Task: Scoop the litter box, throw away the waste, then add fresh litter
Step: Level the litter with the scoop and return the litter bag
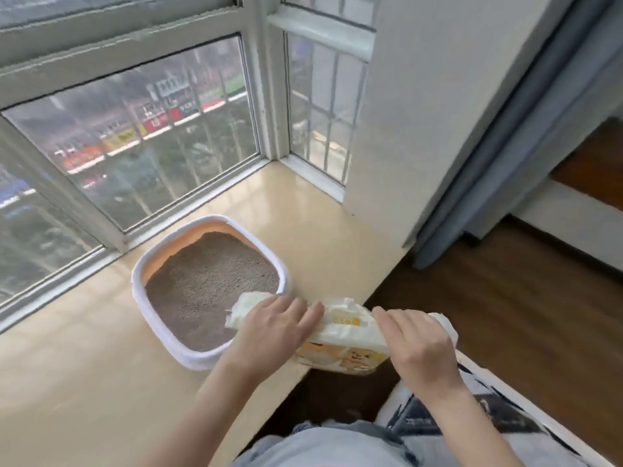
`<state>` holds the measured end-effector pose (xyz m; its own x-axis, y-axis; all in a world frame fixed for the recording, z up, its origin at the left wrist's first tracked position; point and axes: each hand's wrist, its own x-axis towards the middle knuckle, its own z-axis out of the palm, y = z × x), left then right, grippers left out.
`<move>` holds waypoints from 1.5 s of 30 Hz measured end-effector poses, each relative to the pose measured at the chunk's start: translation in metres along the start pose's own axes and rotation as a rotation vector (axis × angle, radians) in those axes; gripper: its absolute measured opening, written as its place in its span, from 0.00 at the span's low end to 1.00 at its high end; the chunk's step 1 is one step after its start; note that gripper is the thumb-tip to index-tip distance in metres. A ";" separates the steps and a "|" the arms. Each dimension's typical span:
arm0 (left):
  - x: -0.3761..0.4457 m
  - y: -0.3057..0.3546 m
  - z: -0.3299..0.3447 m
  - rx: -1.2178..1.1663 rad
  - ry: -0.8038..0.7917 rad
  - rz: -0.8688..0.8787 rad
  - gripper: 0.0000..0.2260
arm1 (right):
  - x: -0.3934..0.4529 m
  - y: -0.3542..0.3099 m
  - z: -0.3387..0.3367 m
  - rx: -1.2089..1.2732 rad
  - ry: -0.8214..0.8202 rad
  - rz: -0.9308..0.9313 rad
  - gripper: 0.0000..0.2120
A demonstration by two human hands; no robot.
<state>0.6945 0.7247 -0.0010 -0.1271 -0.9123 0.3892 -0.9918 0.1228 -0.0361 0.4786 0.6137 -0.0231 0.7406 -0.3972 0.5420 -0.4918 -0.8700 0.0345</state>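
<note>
Presently both hands are working on a bag of fresh litter (340, 335), which is lying on its side at the edge of the window ledge (84, 382), its mouth end reaching over the near corner of the litter box (209, 291). The left hand (273, 326) is resting on the bag near its mouth, fingers mostly straight and pressing down on the crumpled top; whether the thumb is pinching the plastic cannot be told. The right hand (416, 342) is lying over the bag's far end, fingers curling over the plastic and appearing to grip it. Just beyond the left fingertips the box's grey litter (209, 281) is lying fairly level, which suggests that the scooping is done and that adding is the step in hand. Pouring well probably calls for keeping the mouth beyond the left fingertips, well inside the white rim, while the right hand is raising the closed end slowly so that the grains are running out in a thin stream. Since the bag is overhanging the ledge beneath the right palm, a loose grip risks dropping it to the wooden floor (488, 315).
</note>
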 end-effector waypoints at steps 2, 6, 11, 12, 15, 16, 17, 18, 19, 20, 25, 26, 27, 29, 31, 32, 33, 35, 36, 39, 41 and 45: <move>0.029 0.018 0.011 -0.015 -0.029 0.075 0.11 | -0.014 0.026 -0.010 -0.030 -0.004 0.058 0.07; 0.085 0.053 0.028 -0.074 -0.016 0.209 0.10 | -0.039 0.069 -0.032 -0.102 0.030 0.194 0.11; 0.150 0.089 0.049 -0.080 0.014 0.388 0.16 | -0.070 0.107 -0.055 -0.218 0.077 0.369 0.15; 0.162 0.096 0.052 -0.086 0.016 0.428 0.16 | -0.075 0.113 -0.059 -0.243 0.084 0.408 0.16; 0.196 0.116 0.063 -0.094 0.000 0.538 0.16 | -0.090 0.127 -0.067 -0.313 0.090 0.519 0.19; 0.207 0.123 0.066 -0.094 -0.009 0.570 0.17 | -0.094 0.132 -0.069 -0.331 0.088 0.553 0.20; 0.217 0.129 0.070 -0.096 -0.016 0.603 0.17 | -0.098 0.137 -0.070 -0.347 0.087 0.586 0.22; 0.228 0.135 0.073 -0.100 -0.020 0.637 0.18 | -0.101 0.142 -0.071 -0.360 0.083 0.617 0.24; 0.238 0.140 0.077 -0.106 -0.022 0.673 0.18 | -0.103 0.146 -0.072 -0.371 0.079 0.645 0.26; 0.249 0.144 0.081 -0.112 -0.023 0.710 0.17 | -0.105 0.151 -0.072 -0.382 0.077 0.670 0.27; 0.307 0.160 0.107 -0.168 -0.017 0.861 0.17 | -0.109 0.188 -0.063 -0.435 0.043 0.780 0.29; 0.319 0.163 0.115 -0.181 -0.008 0.884 0.17 | -0.109 0.197 -0.060 -0.447 0.037 0.802 0.29; 0.333 0.166 0.122 -0.194 0.001 0.904 0.17 | -0.109 0.206 -0.057 -0.464 0.033 0.824 0.28; 0.360 0.170 0.136 -0.207 0.014 0.947 0.16 | -0.105 0.224 -0.051 -0.503 0.028 0.857 0.29; 0.387 0.173 0.147 -0.219 0.017 0.980 0.17 | -0.099 0.242 -0.047 -0.548 0.020 0.879 0.28; 0.401 0.174 0.152 -0.234 0.018 0.993 0.18 | -0.095 0.251 -0.046 -0.566 0.011 0.891 0.27; 0.413 0.176 0.157 -0.248 0.024 1.009 0.18 | -0.092 0.260 -0.044 -0.574 0.006 0.905 0.28; 0.439 0.181 0.164 -0.261 0.058 1.031 0.18 | -0.084 0.279 -0.044 -0.578 0.016 0.936 0.29; 0.452 0.185 0.168 -0.263 0.079 1.040 0.17 | -0.082 0.289 -0.044 -0.581 0.018 0.951 0.30; 0.487 0.201 0.174 -0.270 0.104 1.080 0.15 | -0.080 0.317 -0.046 -0.608 0.008 0.983 0.27; 0.509 0.211 0.179 -0.264 0.107 1.102 0.15 | -0.080 0.336 -0.046 -0.634 0.023 1.008 0.25; 0.552 0.243 0.195 -0.263 0.095 1.140 0.18 | -0.089 0.380 -0.049 -0.684 0.043 1.055 0.20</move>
<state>0.3806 0.1748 0.0257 -0.9272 -0.1915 0.3219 -0.2703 0.9371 -0.2211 0.2031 0.3326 -0.0168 -0.1665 -0.7845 0.5974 -0.9798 0.1994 -0.0111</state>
